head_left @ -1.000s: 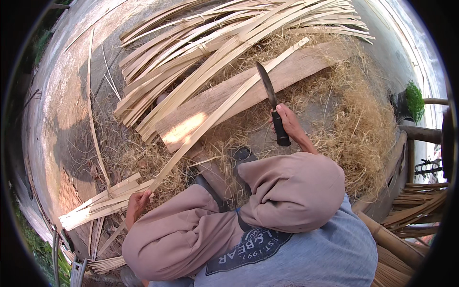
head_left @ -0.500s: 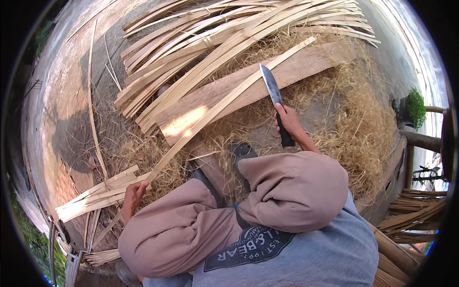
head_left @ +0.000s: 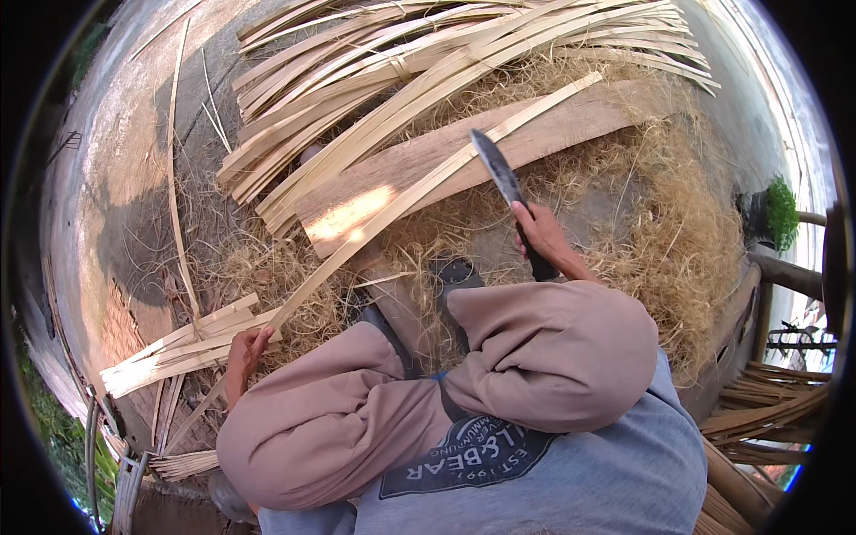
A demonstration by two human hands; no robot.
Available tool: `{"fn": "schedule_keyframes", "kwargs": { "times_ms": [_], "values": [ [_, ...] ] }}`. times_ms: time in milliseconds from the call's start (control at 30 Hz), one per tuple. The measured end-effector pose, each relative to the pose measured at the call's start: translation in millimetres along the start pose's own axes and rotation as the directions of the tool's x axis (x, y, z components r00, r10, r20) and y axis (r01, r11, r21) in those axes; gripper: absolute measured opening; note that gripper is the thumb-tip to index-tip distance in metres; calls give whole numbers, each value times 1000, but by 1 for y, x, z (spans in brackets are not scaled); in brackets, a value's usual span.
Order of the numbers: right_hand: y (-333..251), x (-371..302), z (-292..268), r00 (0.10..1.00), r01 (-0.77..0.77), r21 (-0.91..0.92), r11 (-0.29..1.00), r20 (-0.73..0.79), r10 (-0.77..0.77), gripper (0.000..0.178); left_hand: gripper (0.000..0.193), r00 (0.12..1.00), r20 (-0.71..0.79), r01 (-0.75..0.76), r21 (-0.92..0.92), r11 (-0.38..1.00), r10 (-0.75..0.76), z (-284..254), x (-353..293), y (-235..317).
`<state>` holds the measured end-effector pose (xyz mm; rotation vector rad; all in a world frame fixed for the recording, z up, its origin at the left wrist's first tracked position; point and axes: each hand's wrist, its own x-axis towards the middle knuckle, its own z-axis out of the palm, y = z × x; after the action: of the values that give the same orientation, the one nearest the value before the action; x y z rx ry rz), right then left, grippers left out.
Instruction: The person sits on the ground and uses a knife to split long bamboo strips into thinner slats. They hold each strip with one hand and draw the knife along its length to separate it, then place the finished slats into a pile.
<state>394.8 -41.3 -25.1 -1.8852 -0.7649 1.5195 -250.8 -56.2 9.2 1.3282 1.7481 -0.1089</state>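
Note:
A long pale bamboo strip [head_left: 406,201] runs slantwise from lower left to upper right across a flat wooden board [head_left: 571,129]. At its near end, my left hand [head_left: 246,353] is closed around the strip, beside my left knee. My right hand [head_left: 546,241] grips the black handle of a large knife [head_left: 504,171], above and to the right of my feet. The blade points up and left, and its tip overlaps the strip in this view. Whether the blade touches the strip, I cannot tell.
A large bundle of split strips [head_left: 357,98] lies beyond the board. Curly shavings [head_left: 682,267] are heaped on the right and around my feet. Shorter slats [head_left: 178,348] are stacked beside my left hand. More strips [head_left: 771,406] lie at the far right, under a round pole [head_left: 789,272].
The knife's blade has swung a little to the left over the strip. My left hand keeps its grip on the strip's near end. The whole view has shifted slightly.

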Motion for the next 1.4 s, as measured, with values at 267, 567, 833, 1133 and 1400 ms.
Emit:
{"fn": "schedule_keyframes", "kwargs": {
  "times_ms": [267, 567, 833, 1133, 1400],
  "values": [
    [17, -17, 37, 989, 106, -201, 974, 120, -83, 46, 51, 999, 41, 16, -60, 998, -13, 3, -5, -2],
    [3, -25, 59, 946, 232, -389, 891, 305, -114, 48, 50, 996, -12, 86, -16, 996, -86, 11, -2, -6],
    [32, -29, 88, 972, 179, -160, 971, 184, -149, 47, 50, 998, -13, -70, -41, 997, 69, 25, 19, 27],
    [32, -32, 111, 930, 359, -340, 869, 208, -303, 47, 57, 992, 9, -129, 20, 991, 129, 53, 55, 47],
    [34, -32, 112, 975, 169, -205, 964, 177, -133, 51, 65, 982, 163, -100, 9, 995, 97, 59, 70, 97]
  ]
}}
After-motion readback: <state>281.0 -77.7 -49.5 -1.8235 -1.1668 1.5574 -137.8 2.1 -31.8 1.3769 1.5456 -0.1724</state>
